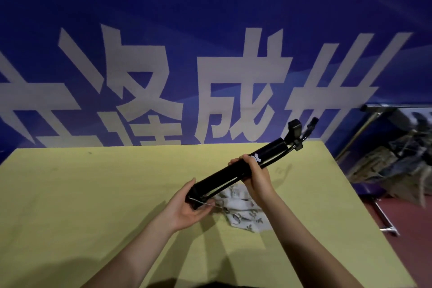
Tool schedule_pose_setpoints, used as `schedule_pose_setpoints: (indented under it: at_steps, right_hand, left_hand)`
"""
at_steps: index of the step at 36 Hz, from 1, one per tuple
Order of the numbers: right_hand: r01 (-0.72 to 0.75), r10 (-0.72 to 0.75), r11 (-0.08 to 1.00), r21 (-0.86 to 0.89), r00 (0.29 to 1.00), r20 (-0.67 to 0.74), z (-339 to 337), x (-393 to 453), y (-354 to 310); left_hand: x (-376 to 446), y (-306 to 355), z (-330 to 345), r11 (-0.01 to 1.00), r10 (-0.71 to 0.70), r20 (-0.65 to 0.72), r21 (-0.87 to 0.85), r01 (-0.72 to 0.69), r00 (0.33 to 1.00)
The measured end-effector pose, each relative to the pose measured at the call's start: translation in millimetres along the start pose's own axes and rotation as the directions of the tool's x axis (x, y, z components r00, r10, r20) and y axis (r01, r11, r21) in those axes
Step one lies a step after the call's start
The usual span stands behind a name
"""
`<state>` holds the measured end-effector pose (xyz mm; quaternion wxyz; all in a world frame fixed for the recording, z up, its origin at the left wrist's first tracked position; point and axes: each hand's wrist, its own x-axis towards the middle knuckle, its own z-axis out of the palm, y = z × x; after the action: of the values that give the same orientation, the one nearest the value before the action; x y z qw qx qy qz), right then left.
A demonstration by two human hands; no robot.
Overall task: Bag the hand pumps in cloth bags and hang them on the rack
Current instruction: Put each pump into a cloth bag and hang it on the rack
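Fingers of both hands wrap the pump (236, 174), slanting lower left to upper right; left hand (187, 206) holds its low end above the cloth bag (243, 213).

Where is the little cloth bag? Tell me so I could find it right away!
Look at the big yellow-green table in front of the blue banner with white letters. Near its middle, two bare hands hold a long black hand pump in the air. Right under it lies the crumpled white cloth bag with small leaf prints, the only soft, patterned thing on the table.
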<state>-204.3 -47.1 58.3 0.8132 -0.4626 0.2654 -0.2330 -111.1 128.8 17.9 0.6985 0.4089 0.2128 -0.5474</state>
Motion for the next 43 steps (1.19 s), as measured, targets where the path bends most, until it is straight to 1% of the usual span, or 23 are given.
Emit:
schedule_pose_setpoints:
  at_steps: [2, 4, 9, 12, 15, 18, 20, 21, 22, 23, 25, 27, 28, 29, 30, 31, 32, 34, 35, 36, 38, 40, 43]
  right_hand:
    - [-0.078, 0.079, 0.995, 0.062, 0.997, -0.006, -13.4, 0.2, -6.5]
    - [-0.171, 0.174, 0.981, 0.095, 0.985, -0.019, -28.5, 1.0, -11.3]
    - [-0.409, 0.409, 0.912, -0.008, 0.911, 0.045, -63.7, 0.3, -19.2]
    - [-0.513, 0.511, 0.858, 0.014, 0.857, 0.069, -78.8, 3.4, -31.2]
    - [-0.561, 0.554, 0.826, 0.060, 0.827, 0.096, -91.8, 11.7, -44.0]
    - [-0.542, 0.538, 0.840, -0.003, 0.833, 0.125, -104.7, 22.3, -50.7]
    - [-0.507, 0.505, 0.862, -0.017, 0.853, 0.131, -112.4, 30.3, -51.8]
    - [-0.481, 0.480, 0.876, -0.019, 0.869, 0.119, -116.0, 34.9, -51.2]
    - [-0.452, 0.451, 0.892, -0.021, 0.887, 0.093, -119.7, 39.3, -50.1]
    - [-0.422, 0.423, 0.906, -0.025, 0.905, 0.052, -123.1, 44.3, -48.8]
    - [-0.376, 0.373, 0.926, -0.042, 0.926, -0.061, -128.9, 50.9, -43.9]
    - [-0.349, 0.340, 0.935, -0.067, 0.934, -0.112, -134.5, 55.0, -39.9]
    - [-0.340, 0.331, 0.937, -0.078, 0.937, -0.112, -136.9, 55.9, -37.9]
    - [-0.334, 0.324, 0.938, -0.094, 0.940, -0.108, -139.0, 56.4, -35.3]
    - [-0.330, 0.319, 0.937, -0.116, 0.942, -0.102, -141.9, 57.0, -32.3]
    - [-0.331, 0.320, 0.934, -0.135, 0.942, -0.097, -144.3, 57.5, -28.2]
    - [-0.336, 0.326, 0.930, -0.151, 0.941, -0.090, -146.4, 57.4, -24.2]
    - [-0.353, 0.345, 0.917, -0.184, 0.936, -0.074, -150.6, 58.5, -13.3]
    - [-0.359, 0.351, 0.909, -0.212, 0.933, -0.075, -151.9, 59.0, -8.1]
    - [-0.359, 0.349, 0.901, -0.243, 0.933, -0.086, -152.8, 59.4, -4.1]
    - [-0.349, 0.326, 0.895, -0.279, 0.937, -0.126, -154.5, 61.8, 3.4]
    - [-0.331, 0.301, 0.906, -0.263, 0.942, -0.151, -153.2, 62.2, 6.6]
    - [-0.291, 0.273, 0.926, -0.239, 0.956, -0.108, -148.7, 59.0, 5.0]
  left_hand:
    - [0.8, -4.4, 13.8, 0.994, 0.070, -0.019, -0.081, -0.071, 0.997]
    - [4.1, -12.7, 28.6, 0.981, 0.156, -0.041, -0.109, -0.160, 0.987]
    - [18.3, -46.9, 66.3, 0.934, 0.353, 0.024, 0.050, -0.354, 0.935]
    - [32.5, -63.9, 76.1, 0.886, 0.444, 0.048, 0.126, -0.447, 0.895]
    - [45.2, -74.7, 79.1, 0.852, 0.490, 0.090, 0.159, -0.499, 0.867]
    - [51.7, -78.8, 85.9, 0.841, 0.483, 0.135, 0.206, -0.501, 0.865]
    - [57.5, -79.3, 86.5, 0.801, 0.486, 0.150, 0.318, -0.507, 0.861]
    - [60.3, -79.2, 86.6, 0.755, 0.508, 0.135, 0.405, -0.515, 0.851]
    - [62.7, -79.7, 86.9, 0.692, 0.556, 0.093, 0.498, -0.522, 0.826]
    - [65.9, -80.1, 87.0, 0.632, 0.625, 0.033, 0.567, -0.529, 0.780]
    - [72.8, -79.9, 83.4, 0.576, 0.739, -0.127, 0.628, -0.523, 0.661]
    - [85.7, -75.6, 72.5, 0.580, 0.777, -0.305, 0.687, -0.438, 0.551]
    - [91.8, -72.6, 66.9, 0.598, 0.767, -0.390, 0.723, -0.347, 0.510]
    - [99.0, -69.3, 59.4, 0.631, 0.734, -0.471, 0.739, -0.235, 0.489]
    - [106.8, -66.7, 51.6, 0.678, 0.679, -0.541, 0.721, -0.142, 0.496]
    - [108.5, -65.7, 49.8, 0.740, 0.598, -0.594, 0.667, -0.085, 0.538]
    - [108.9, -66.5, 48.4, 0.796, 0.519, -0.600, 0.599, -0.088, 0.608]
    - [104.0, -69.9, 52.8, 0.878, 0.379, -0.494, 0.459, -0.136, 0.783]
    - [101.3, -70.9, 55.3, 0.896, 0.337, -0.429, 0.420, -0.145, 0.838]
    - [101.4, -71.5, 54.9, 0.898, 0.325, -0.383, 0.411, -0.156, 0.865]
    - [101.0, -69.6, 56.6, 0.892, 0.341, -0.339, 0.412, -0.188, 0.877]
    - [97.9, -67.7, 59.9, 0.886, 0.345, -0.279, 0.412, -0.214, 0.896]
    - [89.1, -68.6, 72.8, 0.884, 0.248, -0.092, 0.428, -0.186, 0.965]
